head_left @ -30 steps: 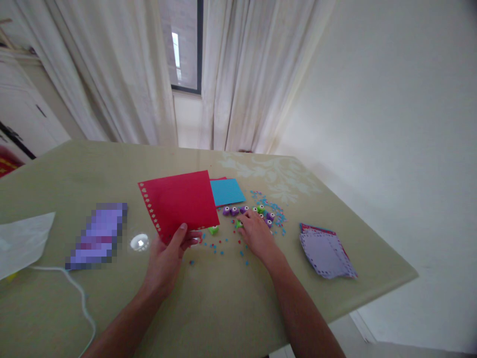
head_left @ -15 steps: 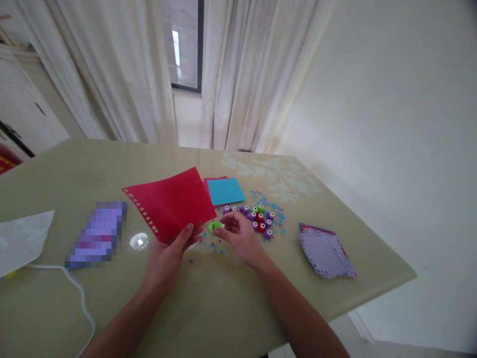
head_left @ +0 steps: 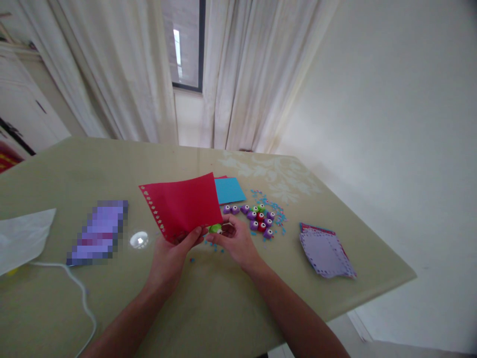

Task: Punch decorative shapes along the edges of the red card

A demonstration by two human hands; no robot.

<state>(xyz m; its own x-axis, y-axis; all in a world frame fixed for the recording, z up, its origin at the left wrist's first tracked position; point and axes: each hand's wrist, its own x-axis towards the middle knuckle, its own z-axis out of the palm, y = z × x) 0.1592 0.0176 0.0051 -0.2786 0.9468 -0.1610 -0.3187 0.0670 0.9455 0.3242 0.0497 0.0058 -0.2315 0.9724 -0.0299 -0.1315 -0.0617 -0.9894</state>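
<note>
left hand [head_left: 175,253]: ours, gripping the red sheet [head_left: 182,204] by its lower edge, thumb on top; same hold as half a second ago.
right hand [head_left: 238,243]: ours, pinching the green mini paper punch [head_left: 215,228] in the fingertips. a second ago it was over the punch cluster; half a second ago we had the punch just off the sheet.
green punch: now at the sheet's lower right edge, beside our left thumb. can't tell if the edge is in its slot.
red sheet: held up off the table [head_left: 223,308], swung back right since half a second ago, covering more of the blue sheet [head_left: 231,190] behind. punched shapes run down its left edge, more along the bottom.
punch cluster [head_left: 261,217]: purple, red and green ones right of our right hand, fully in sight now; a second ago our hand hid some.
confetti [head_left: 278,211]: blue and red bits around the cluster, others below the sheet.
punched stack [head_left: 326,253]: far right, unmoved.
</note>
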